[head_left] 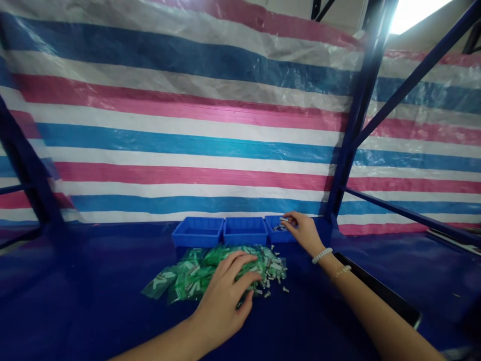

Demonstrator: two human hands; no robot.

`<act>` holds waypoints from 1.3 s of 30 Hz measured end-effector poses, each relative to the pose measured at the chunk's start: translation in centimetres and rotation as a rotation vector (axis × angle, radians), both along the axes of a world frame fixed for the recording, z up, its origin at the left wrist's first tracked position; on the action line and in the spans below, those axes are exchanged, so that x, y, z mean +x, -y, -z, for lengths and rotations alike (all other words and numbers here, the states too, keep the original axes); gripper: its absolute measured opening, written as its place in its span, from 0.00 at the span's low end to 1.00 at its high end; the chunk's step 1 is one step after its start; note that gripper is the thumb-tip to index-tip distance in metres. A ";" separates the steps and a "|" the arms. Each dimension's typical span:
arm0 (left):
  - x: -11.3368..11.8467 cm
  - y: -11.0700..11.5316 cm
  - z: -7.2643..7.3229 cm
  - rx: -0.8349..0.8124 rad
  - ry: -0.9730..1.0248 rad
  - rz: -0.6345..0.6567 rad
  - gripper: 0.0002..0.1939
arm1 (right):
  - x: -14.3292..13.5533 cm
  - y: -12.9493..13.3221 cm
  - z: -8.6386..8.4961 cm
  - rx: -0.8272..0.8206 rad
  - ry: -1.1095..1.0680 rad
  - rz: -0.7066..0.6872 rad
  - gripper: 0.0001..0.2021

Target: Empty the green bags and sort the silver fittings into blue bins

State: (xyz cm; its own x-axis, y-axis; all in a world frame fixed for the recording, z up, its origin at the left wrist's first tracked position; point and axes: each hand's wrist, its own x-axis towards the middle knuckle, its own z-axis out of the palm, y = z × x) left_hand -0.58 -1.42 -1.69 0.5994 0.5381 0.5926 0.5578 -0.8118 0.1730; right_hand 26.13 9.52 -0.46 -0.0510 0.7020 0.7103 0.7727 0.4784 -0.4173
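Note:
Green-tinted clear plastic bags [188, 278] of small pale pieces lie heaped in the middle of the blue table. Loose small screw-like pieces [276, 271] spill from the heap's right side. My left hand [229, 288] rests over the heap, fingers spread and curved, apparently holding nothing; the pieces under its palm are hidden. Above the right blue bin [280, 239], my right hand [300, 230] pinches a small pale screw-like piece between thumb and fingers. Several similar pieces lie in that bin.
A middle blue bin [245, 235] and a left blue bin [198, 238] stand in the same row. Beside my right forearm lies a dark flat device [391, 296]. Blue metal posts [347, 145] and a striped plastic sheet [188, 150] bound the table [93, 301] behind.

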 end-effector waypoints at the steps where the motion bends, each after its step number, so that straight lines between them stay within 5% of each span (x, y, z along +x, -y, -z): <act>1: 0.0 0.0 0.1 0.019 -0.036 0.001 0.17 | 0.4 -0.4 0.3 -0.004 0.018 0.017 0.12; 11: 0.2 -0.3 1.0 0.134 -0.246 0.004 0.11 | -0.2 0.0 0.4 -0.012 0.131 0.027 0.12; 18: 0.6 0.2 0.2 0.111 -0.261 0.129 0.08 | -0.6 0.6 -0.2 -0.022 0.074 -0.011 0.10; 24: 0.4 0.4 -0.4 -0.009 0.022 0.192 0.10 | -2.4 2.7 -0.9 -0.127 -0.065 -0.124 0.15; 31: 0.3 -0.4 -0.6 -0.104 0.372 0.028 0.04 | -7.8 7.8 -0.7 -0.651 -0.349 -0.753 0.18; 36: 0.4 -0.5 -0.8 -0.117 0.448 0.011 0.04 | -8.5 8.3 0.0 -0.682 -0.455 -0.761 0.15; 39: 0.4 -0.6 -0.8 -0.204 0.544 -0.019 0.04 | -8.2 8.3 -0.3 -0.562 -0.421 -0.692 0.11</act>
State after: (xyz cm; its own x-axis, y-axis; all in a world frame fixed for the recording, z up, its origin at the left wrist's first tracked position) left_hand -0.19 -0.81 -0.94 0.2270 0.6818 0.6955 0.3592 -0.7224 0.5909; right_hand 17.92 1.23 -0.18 -0.3970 0.8538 0.3368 0.1329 0.4166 -0.8993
